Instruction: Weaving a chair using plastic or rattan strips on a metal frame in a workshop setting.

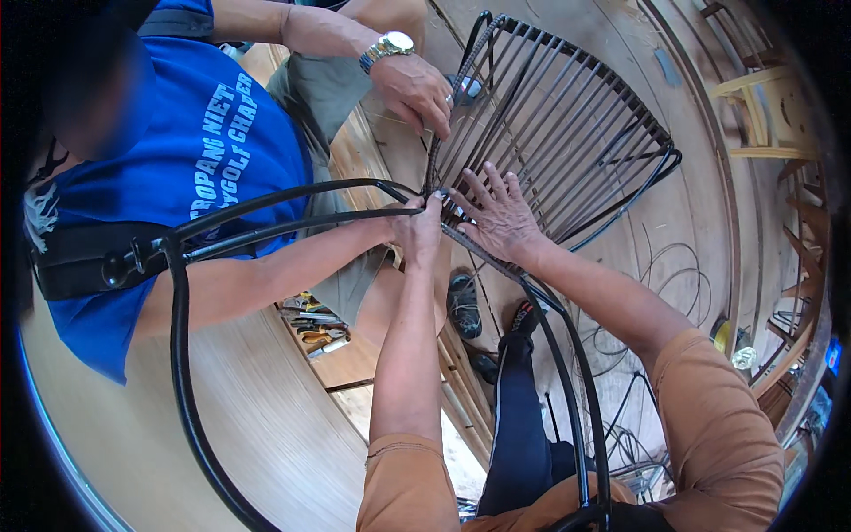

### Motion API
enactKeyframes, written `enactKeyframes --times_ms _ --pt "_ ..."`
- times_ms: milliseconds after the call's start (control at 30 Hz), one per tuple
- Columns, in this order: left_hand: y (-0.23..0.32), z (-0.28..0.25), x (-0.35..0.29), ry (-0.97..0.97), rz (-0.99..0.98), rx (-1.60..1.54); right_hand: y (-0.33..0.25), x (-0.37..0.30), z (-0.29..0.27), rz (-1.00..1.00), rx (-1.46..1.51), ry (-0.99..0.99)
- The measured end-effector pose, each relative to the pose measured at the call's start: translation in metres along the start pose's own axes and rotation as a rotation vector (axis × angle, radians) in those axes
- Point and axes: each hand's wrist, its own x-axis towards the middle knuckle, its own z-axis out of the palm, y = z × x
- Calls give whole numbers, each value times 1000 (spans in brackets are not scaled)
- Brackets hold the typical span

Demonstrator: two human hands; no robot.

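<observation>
A black tubular chair frame (180,324) stretches across the view, with a fan-shaped panel of dark parallel strands (558,97) at its far end. My left hand (423,232) is closed around the frame at the narrow corner of the panel. To its right my right hand (503,217) lies with fingers spread against the panel's near edge, beside the wrapped rail (483,254). A co-worker's hand with a wristwatch (412,89) touches the wrapped side rail on the far side. That person's other hand is close by my left hand, partly hidden behind it.
The co-worker in a blue shirt (239,115) sits at the left. Pliers (319,337) and other tools lie in a wooden compartment beside a pale wooden surface (266,417). Loose wire coils (665,284) are on the floor, and wooden chairs (771,111) stand at the right.
</observation>
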Motion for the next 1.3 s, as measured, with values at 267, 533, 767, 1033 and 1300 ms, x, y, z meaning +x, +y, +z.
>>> enactKeyframes --times_ms 267,533,767,1033,1300 --pt "59 6 -48 230 79 193 10 1 2 50 6 15" --pt "40 23 -38 282 126 -74 10 2 2 63 3 26" --pt "13 24 -24 512 495 278 7 6 2 49 -12 61" --pt "35 45 -89 139 209 -852 18 5 3 51 -24 14" --pt "-17 50 -54 -104 -99 -1534 10 17 -15 7 -50 54"
